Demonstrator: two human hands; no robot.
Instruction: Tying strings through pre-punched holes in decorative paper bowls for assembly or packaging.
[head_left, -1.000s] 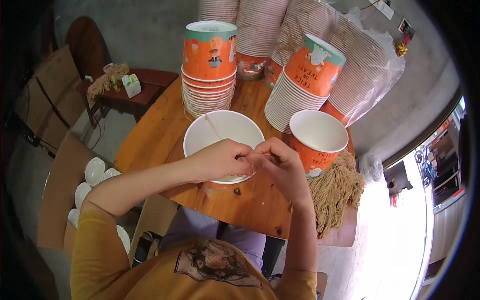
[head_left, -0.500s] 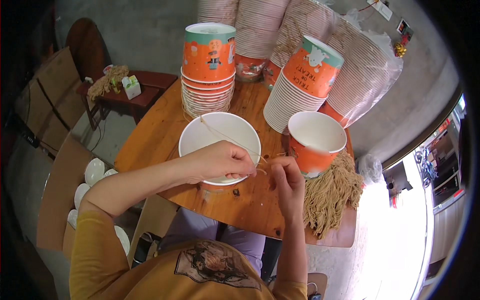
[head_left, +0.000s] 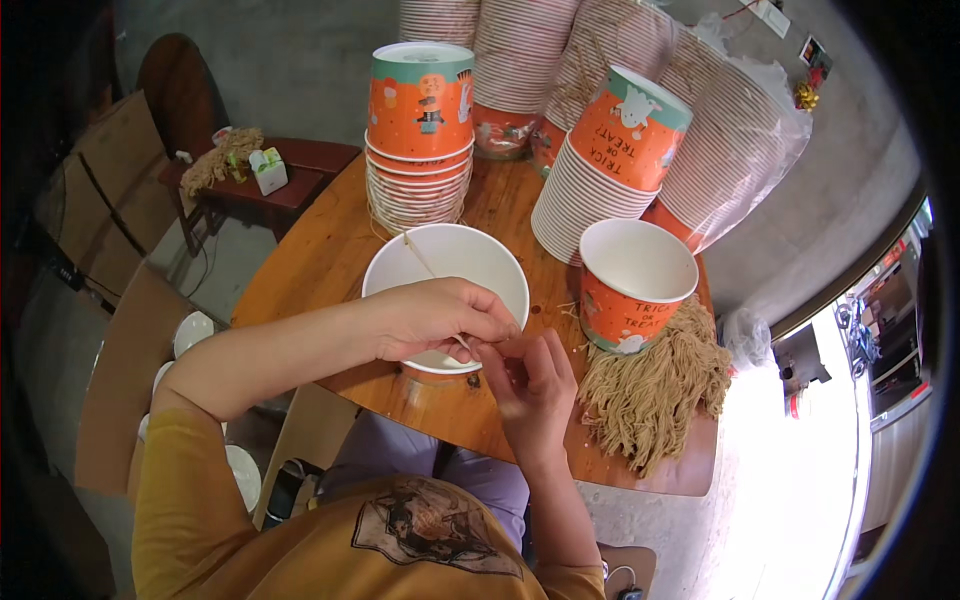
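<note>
A thin tan string (head_left: 420,256) runs from the far rim of a white-lined paper bucket (head_left: 478,256) to my left hand (head_left: 440,318). My left hand is over the bucket's near side, its thumb and fingers closed on the string. Just to the right, my right hand (head_left: 535,390) is pinched, with its fingertips against those of the left; a short bit of string shows between them. What the right fingertips hold is mostly hidden, but the string leads there. An orange paper bucket (head_left: 640,270) stands upright at the right, beside a bundle of tan strings (head_left: 660,385).
Behind stand two stacks of upturned orange-and-green buckets, one left (head_left: 420,105) and one tilted right (head_left: 630,125). Taller plastic-wrapped stacks (head_left: 735,135) line the wall. A low red-brown table (head_left: 310,160) at far left bears more string and a tissue pack. White bowls (head_left: 243,475) lie at lower left.
My right hand has moved left and down, and its fingertips now meet the left hand's. The left hand has shifted slightly, still on the string.
</note>
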